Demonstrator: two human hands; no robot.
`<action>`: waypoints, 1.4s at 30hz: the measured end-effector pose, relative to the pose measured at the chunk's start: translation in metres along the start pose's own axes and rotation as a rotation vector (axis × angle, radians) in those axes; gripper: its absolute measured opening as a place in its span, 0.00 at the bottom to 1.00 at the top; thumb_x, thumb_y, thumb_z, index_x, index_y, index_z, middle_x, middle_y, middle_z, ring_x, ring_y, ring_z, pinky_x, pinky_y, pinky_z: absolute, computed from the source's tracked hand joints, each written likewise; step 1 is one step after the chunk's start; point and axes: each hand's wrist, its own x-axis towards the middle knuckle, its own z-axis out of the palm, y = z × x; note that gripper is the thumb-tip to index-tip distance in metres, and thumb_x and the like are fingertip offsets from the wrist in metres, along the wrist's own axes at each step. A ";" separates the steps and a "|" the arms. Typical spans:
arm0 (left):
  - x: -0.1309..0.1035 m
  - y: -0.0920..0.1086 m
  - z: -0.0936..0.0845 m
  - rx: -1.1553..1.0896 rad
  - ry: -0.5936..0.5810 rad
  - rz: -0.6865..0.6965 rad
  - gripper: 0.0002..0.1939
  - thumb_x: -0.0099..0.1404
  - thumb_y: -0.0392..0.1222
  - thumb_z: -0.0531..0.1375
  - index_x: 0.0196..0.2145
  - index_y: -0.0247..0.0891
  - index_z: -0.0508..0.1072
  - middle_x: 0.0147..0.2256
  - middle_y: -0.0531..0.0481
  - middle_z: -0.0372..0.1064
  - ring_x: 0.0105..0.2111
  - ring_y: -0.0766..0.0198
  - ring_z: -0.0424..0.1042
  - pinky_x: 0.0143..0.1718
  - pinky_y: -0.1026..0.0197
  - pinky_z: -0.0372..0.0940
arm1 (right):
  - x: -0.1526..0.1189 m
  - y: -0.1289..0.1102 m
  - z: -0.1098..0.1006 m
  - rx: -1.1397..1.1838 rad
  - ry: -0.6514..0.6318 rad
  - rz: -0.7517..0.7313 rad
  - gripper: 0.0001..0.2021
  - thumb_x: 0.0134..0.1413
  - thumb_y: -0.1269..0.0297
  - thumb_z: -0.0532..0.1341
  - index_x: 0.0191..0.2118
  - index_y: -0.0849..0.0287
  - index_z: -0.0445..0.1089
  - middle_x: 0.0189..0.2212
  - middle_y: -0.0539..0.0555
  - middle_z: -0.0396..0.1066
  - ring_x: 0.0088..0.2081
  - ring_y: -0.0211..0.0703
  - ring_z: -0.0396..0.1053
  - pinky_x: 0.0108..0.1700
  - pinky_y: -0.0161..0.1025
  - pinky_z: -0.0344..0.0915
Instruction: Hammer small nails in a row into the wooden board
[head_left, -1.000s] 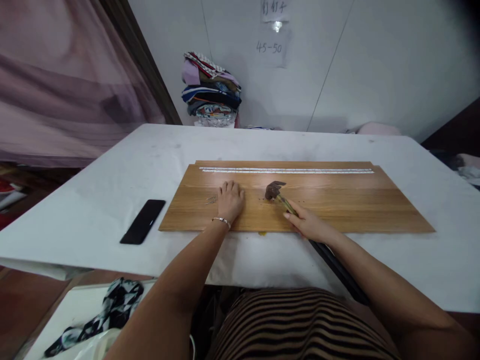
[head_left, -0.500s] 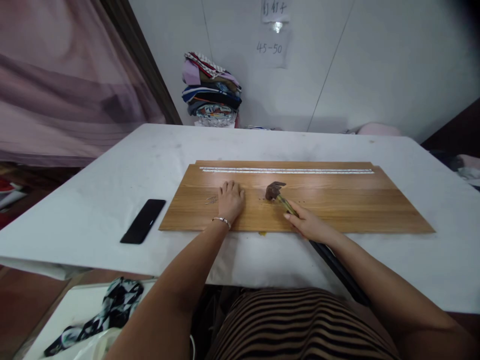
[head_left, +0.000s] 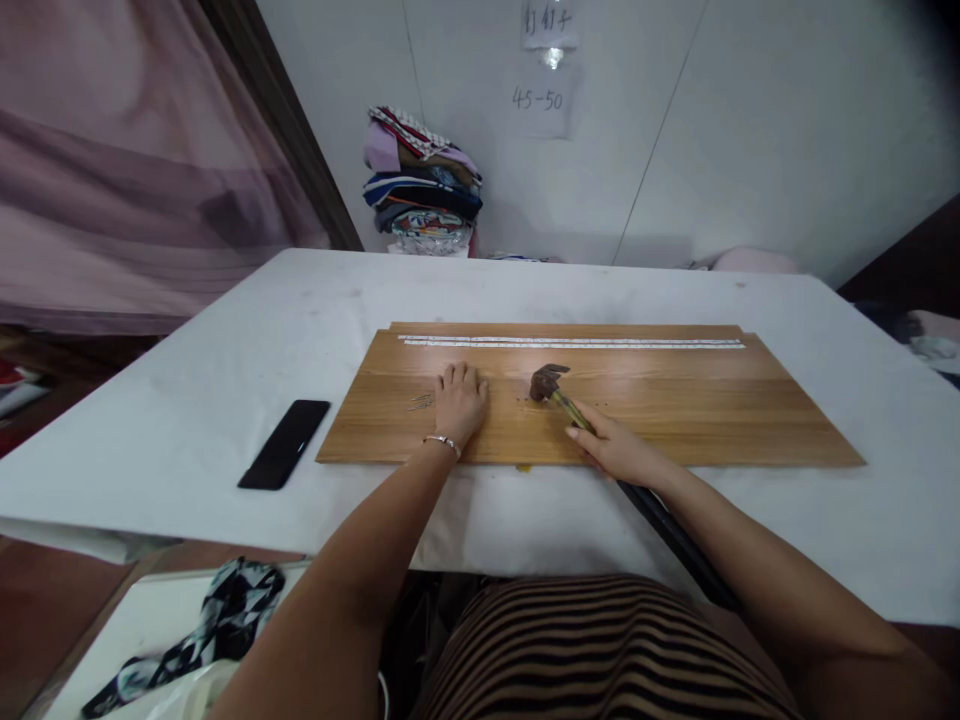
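Left hand (head_left: 460, 402) flat and open on a wooden board (head_left: 675, 420), beside what look like loose nails (head_left: 421, 401). Right hand (head_left: 616, 450) gripping a hammer (head_left: 559, 393), head resting on the board. Phone (head_left: 284, 457) lying left.

bare forearms, a thin silver bracelet (head_left: 442, 439) on the left wrist, brown-and-black striped clothing (head_left: 600, 650).

A makeshift work room, half store, half bench.

A white-covered table (head_left: 225, 380) carries a long wooden board (head_left: 675, 410) near its front edge. Behind its far edge, folded cloths (head_left: 421, 180) are stacked against a plain white wall bearing taped paper notes (head_left: 538, 98); a pink curtain (head_left: 112, 170) hangs left.
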 end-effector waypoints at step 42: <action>0.000 0.002 -0.003 0.004 -0.011 -0.003 0.18 0.69 0.45 0.47 0.50 0.39 0.70 0.59 0.40 0.64 0.61 0.47 0.57 0.61 0.41 0.54 | 0.000 0.000 0.000 0.011 0.000 -0.001 0.31 0.64 0.56 0.51 0.70 0.57 0.48 0.35 0.58 0.74 0.33 0.47 0.72 0.36 0.45 0.71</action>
